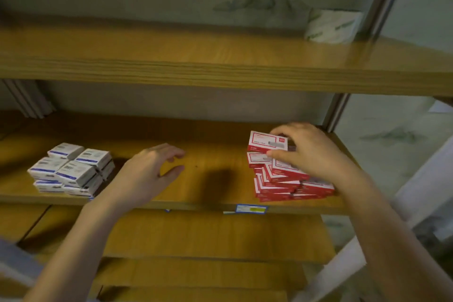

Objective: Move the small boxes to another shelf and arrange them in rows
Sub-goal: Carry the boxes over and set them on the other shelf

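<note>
A loose pile of small red and white boxes (284, 184) lies at the right end of the middle wooden shelf (208, 193). My right hand (308, 152) is on top of the pile, fingers closed around the uppermost red box (263, 141), which is slightly tilted. At the left end of the same shelf sits a neat stack of small white and blue boxes (71, 169). My left hand (152, 169) hovers over the bare middle of the shelf with fingers apart, holding nothing.
The upper shelf (220, 64) holds a white and green wrapped pack (331, 26) at its right end. A blue label (250, 209) is stuck on the middle shelf's front edge. Lower wooden shelves show below. A metal upright (335, 110) bounds the right side.
</note>
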A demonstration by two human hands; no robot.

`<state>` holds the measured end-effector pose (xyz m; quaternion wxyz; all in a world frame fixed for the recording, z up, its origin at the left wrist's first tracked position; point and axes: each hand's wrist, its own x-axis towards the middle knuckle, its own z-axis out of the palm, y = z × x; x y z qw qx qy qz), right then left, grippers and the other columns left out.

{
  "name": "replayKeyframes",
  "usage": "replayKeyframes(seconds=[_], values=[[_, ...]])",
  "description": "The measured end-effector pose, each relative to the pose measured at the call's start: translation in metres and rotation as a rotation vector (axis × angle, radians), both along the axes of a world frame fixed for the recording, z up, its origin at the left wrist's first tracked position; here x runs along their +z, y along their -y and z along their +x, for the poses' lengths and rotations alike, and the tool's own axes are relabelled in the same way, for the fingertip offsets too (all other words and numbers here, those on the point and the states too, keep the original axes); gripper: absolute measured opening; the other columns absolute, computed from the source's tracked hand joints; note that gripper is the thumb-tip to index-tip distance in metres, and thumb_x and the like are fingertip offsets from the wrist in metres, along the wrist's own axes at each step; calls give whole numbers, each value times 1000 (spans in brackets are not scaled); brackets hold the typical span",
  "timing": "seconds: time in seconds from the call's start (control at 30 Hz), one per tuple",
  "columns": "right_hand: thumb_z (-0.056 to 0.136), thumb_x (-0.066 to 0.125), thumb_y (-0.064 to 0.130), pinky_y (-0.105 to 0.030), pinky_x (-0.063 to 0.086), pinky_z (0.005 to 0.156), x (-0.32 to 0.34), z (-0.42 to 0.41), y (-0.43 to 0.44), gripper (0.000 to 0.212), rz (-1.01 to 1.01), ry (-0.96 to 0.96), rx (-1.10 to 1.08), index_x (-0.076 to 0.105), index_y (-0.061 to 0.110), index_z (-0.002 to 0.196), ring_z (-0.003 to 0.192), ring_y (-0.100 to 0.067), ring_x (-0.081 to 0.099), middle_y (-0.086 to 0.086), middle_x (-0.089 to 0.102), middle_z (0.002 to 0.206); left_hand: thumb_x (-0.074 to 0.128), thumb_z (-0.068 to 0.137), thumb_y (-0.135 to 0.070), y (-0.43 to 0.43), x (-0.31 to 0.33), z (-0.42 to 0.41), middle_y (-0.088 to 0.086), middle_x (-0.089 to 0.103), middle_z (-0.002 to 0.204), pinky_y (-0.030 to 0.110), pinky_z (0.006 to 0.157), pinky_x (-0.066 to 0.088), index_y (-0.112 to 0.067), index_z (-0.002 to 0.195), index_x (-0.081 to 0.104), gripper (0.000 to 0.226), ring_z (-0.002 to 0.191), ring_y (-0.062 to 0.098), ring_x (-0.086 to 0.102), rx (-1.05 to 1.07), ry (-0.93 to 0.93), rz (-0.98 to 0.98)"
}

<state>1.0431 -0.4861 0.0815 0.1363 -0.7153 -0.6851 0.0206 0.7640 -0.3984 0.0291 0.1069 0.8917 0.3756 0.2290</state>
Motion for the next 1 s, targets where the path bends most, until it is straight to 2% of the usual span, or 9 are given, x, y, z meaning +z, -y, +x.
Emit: replayKeyframes(seconds=[0.1, 0.2, 0.3, 0.43, 0.67, 0.83, 1.0], values=[[80, 62, 43, -34, 49, 83, 0, 14, -25, 43, -160, -47, 40, 53, 25, 119, 96, -13, 58, 2, 60, 114, 55, 88, -32, 5, -2, 9, -9, 58, 104, 25, 58, 39, -24, 112, 59, 26, 87, 9, 57, 21, -36, 15], [79, 63, 43, -36, 48, 87, -9, 22, -47, 49, -254, -64, 31, 51, 24, 122, 99, -16, 58, -1, 58, 119, 54, 88, -34, 4, -1, 18, -9, 58, 104, 27, 60, 42, -24, 110, 59, 25, 92, 9, 58, 42, -61, 35], [79, 65, 39, -34, 47, 89, -18, 27, -62, 51, -342, -61, 23, 49, 21, 124, 102, -18, 56, -3, 56, 121, 53, 89, -34, 5, 2, 29, -10, 56, 104, 22, 61, 38, -22, 112, 58, 26, 86, 5, 54, 63, -77, 48], [81, 64, 31, -28, 44, 83, -22, 28, -77, 48, -479, -74, 42, 47, 19, 124, 101, -17, 54, -4, 54, 122, 52, 90, -34, 6, 5, 37, -9, 57, 109, 25, 66, 43, -22, 115, 56, 29, 94, 7, 56, 73, -80, 44], [79, 67, 27, -35, 44, 95, -23, 34, -91, 46, -638, -57, 81, 49, 17, 120, 109, -21, 52, -6, 53, 123, 51, 90, -34, 4, 6, 38, -11, 56, 110, 22, 65, 39, -24, 116, 56, 28, 94, 5, 55, 95, -81, 55], [83, 57, 46, -37, 41, 99, -10, 31, -88, 52, -566, -14, 112, 47, 20, 127, 112, -21, 51, -4, 52, 127, 52, 90, -32, 7, 7, 29, -12, 58, 107, 25, 64, 42, -24, 113, 58, 25, 93, 6, 57, 119, -50, 55], [85, 55, 44, -35, 44, 95, 6, -4, -79, 44, -382, 52, 243, 49, 23, 124, 107, -18, 54, -2, 55, 123, 53, 89, -33, 17, 7, 4, -10, 60, 104, 28, 66, 47, -22, 110, 59, 25, 94, 8, 58, 193, -59, 54]])
